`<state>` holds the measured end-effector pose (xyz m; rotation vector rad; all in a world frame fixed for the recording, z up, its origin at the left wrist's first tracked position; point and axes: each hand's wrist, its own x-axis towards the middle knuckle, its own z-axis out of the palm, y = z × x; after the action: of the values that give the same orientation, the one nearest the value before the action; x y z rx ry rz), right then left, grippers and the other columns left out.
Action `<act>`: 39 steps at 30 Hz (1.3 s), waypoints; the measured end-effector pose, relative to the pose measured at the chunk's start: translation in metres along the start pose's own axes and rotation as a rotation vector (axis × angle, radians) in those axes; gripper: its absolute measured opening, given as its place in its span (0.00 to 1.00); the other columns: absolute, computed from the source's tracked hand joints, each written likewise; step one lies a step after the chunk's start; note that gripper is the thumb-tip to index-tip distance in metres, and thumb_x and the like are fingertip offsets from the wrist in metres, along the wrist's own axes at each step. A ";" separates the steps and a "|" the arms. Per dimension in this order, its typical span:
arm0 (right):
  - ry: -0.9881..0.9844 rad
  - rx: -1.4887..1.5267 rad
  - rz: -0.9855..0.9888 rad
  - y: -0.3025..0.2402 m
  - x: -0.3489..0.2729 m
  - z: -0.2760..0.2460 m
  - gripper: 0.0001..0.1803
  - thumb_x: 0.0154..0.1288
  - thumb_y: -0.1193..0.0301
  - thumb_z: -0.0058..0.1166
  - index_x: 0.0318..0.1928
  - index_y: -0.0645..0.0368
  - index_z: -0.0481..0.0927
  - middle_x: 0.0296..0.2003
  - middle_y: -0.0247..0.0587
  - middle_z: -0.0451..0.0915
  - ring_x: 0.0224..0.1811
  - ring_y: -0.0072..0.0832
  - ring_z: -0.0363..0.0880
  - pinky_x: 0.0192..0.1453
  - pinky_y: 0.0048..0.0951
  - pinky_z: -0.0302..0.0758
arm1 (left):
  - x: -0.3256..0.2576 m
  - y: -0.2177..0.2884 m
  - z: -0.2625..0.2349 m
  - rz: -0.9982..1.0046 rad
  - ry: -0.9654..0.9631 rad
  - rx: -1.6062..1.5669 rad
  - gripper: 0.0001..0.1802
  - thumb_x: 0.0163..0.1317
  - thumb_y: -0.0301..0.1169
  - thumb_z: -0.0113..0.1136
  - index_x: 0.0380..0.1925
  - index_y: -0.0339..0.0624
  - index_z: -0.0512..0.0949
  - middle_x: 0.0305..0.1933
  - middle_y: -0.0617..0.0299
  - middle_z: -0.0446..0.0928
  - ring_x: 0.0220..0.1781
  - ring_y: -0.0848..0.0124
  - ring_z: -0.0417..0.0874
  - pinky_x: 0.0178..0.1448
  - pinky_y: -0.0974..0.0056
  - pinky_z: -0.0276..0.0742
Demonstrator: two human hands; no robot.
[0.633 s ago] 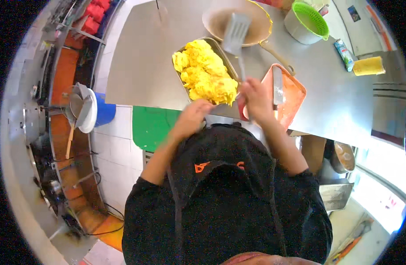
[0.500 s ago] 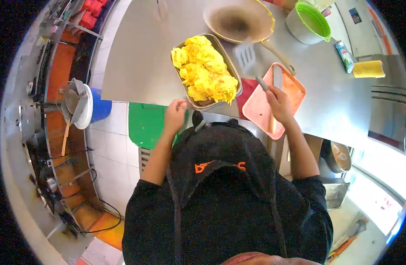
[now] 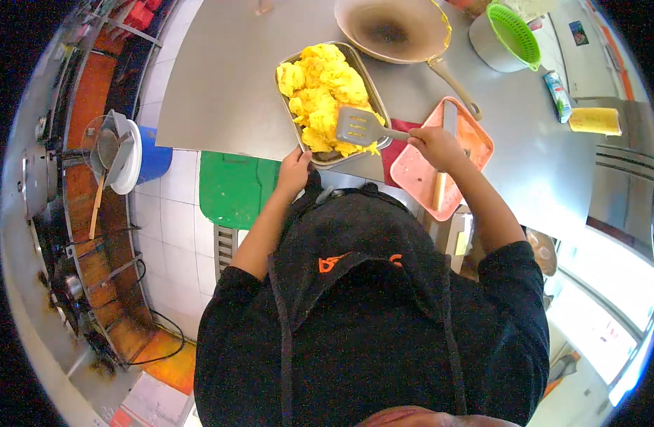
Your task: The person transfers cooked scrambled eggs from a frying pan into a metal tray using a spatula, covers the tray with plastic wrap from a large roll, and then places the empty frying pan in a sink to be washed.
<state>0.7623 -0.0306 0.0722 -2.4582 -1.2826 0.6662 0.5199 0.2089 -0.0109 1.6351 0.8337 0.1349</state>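
Observation:
A metal tray (image 3: 377,91) heaped with yellow, lumpy scrambled egg-like food (image 3: 327,89) stands at the front edge of the table. My left hand (image 3: 295,169) grips the tray's near left corner. Closed round its handle, my right hand (image 3: 438,149) holds a grey slotted spatula (image 3: 359,128). The spatula's blade lies over the near right part of the yellow food, touching or just above it; I cannot tell which. Under my right forearm is a pink tray (image 3: 412,167) with a long wooden-handled knife (image 3: 441,186) on it.
Behind the tray lies a wok (image 3: 394,32) with its handle toward me. A pot with a green strainer (image 3: 515,35), a carton (image 3: 557,96) and a yellow roll (image 3: 594,121) are at the right. A green lid (image 3: 238,192) and a blue bucket (image 3: 156,153) are below left.
My right hand has swung the spatula from beside the wok, left and down, onto the food. My left hand has moved up to the tray's corner and closed on it.

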 end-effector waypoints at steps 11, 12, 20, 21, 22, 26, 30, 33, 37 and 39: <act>-0.112 -0.183 0.118 -0.034 0.015 0.003 0.14 0.64 0.59 0.45 0.41 0.53 0.78 0.32 0.46 0.79 0.37 0.45 0.78 0.41 0.45 0.73 | 0.006 -0.012 0.002 -0.124 -0.053 -0.210 0.12 0.66 0.34 0.47 0.39 0.39 0.76 0.24 0.70 0.70 0.24 0.80 0.68 0.29 0.73 0.65; -0.111 -0.185 0.110 -0.036 0.013 0.001 0.14 0.64 0.59 0.45 0.41 0.53 0.78 0.32 0.46 0.79 0.37 0.45 0.78 0.41 0.45 0.73 | 0.006 -0.012 0.001 -0.112 -0.063 -0.246 0.11 0.66 0.33 0.47 0.39 0.39 0.76 0.24 0.70 0.70 0.24 0.81 0.68 0.29 0.73 0.65; -0.067 -0.177 0.150 -0.070 -0.014 -0.031 0.13 0.66 0.62 0.41 0.38 0.55 0.77 0.27 0.49 0.80 0.33 0.45 0.80 0.36 0.45 0.75 | -0.001 0.006 -0.004 -0.138 -0.067 -0.100 0.11 0.65 0.32 0.47 0.42 0.39 0.75 0.25 0.70 0.71 0.25 0.81 0.68 0.31 0.73 0.65; -0.066 -0.181 0.141 -0.068 -0.011 -0.032 0.13 0.66 0.62 0.41 0.38 0.55 0.77 0.27 0.49 0.80 0.33 0.45 0.80 0.36 0.45 0.75 | -0.002 0.005 -0.002 -0.116 -0.062 -0.175 0.12 0.65 0.32 0.47 0.42 0.38 0.75 0.25 0.70 0.71 0.25 0.80 0.68 0.31 0.72 0.65; -0.001 -0.020 0.134 -0.063 -0.009 -0.031 0.15 0.66 0.61 0.41 0.38 0.57 0.77 0.28 0.52 0.79 0.34 0.47 0.79 0.37 0.46 0.74 | -0.002 0.003 -0.001 -0.093 -0.055 -0.249 0.12 0.65 0.32 0.48 0.42 0.37 0.75 0.25 0.69 0.71 0.25 0.79 0.68 0.31 0.72 0.66; 0.139 0.132 0.075 -0.041 0.031 -0.028 0.19 0.67 0.59 0.39 0.36 0.61 0.79 0.29 0.57 0.78 0.35 0.53 0.77 0.42 0.48 0.72 | 0.002 -0.008 -0.002 -0.080 -0.068 -0.274 0.12 0.65 0.32 0.47 0.42 0.37 0.74 0.27 0.68 0.73 0.26 0.79 0.68 0.32 0.71 0.66; 0.033 -0.101 -0.005 -0.031 0.065 -0.017 0.21 0.65 0.59 0.38 0.33 0.61 0.80 0.31 0.58 0.78 0.36 0.53 0.76 0.44 0.49 0.71 | 0.000 0.016 -0.004 -0.106 -0.104 -0.091 0.13 0.66 0.33 0.46 0.43 0.36 0.74 0.28 0.67 0.74 0.26 0.78 0.69 0.33 0.71 0.67; 0.023 -0.071 0.041 -0.036 0.070 -0.011 0.16 0.63 0.64 0.43 0.32 0.63 0.78 0.30 0.57 0.77 0.36 0.54 0.74 0.42 0.47 0.69 | 0.002 -0.003 -0.002 -0.113 -0.102 -0.208 0.13 0.65 0.33 0.46 0.42 0.35 0.74 0.29 0.66 0.75 0.27 0.77 0.71 0.33 0.70 0.68; 0.024 -0.099 0.046 -0.050 0.064 -0.021 0.16 0.63 0.64 0.43 0.30 0.64 0.78 0.32 0.56 0.77 0.37 0.53 0.74 0.44 0.48 0.69 | 0.006 -0.012 0.003 -0.063 -0.054 -0.210 0.13 0.65 0.32 0.45 0.40 0.35 0.75 0.28 0.66 0.75 0.27 0.76 0.72 0.33 0.68 0.69; 0.015 -0.164 0.111 -0.062 0.060 -0.036 0.16 0.64 0.63 0.43 0.31 0.64 0.78 0.33 0.55 0.78 0.37 0.53 0.75 0.45 0.48 0.70 | -0.003 0.005 0.003 -0.016 -0.003 -0.088 0.12 0.65 0.31 0.45 0.39 0.35 0.75 0.28 0.65 0.75 0.27 0.76 0.72 0.33 0.68 0.69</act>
<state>0.7681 0.0525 0.1150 -2.6775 -1.2484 0.5890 0.5216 0.2045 -0.0061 1.5457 0.8279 0.1555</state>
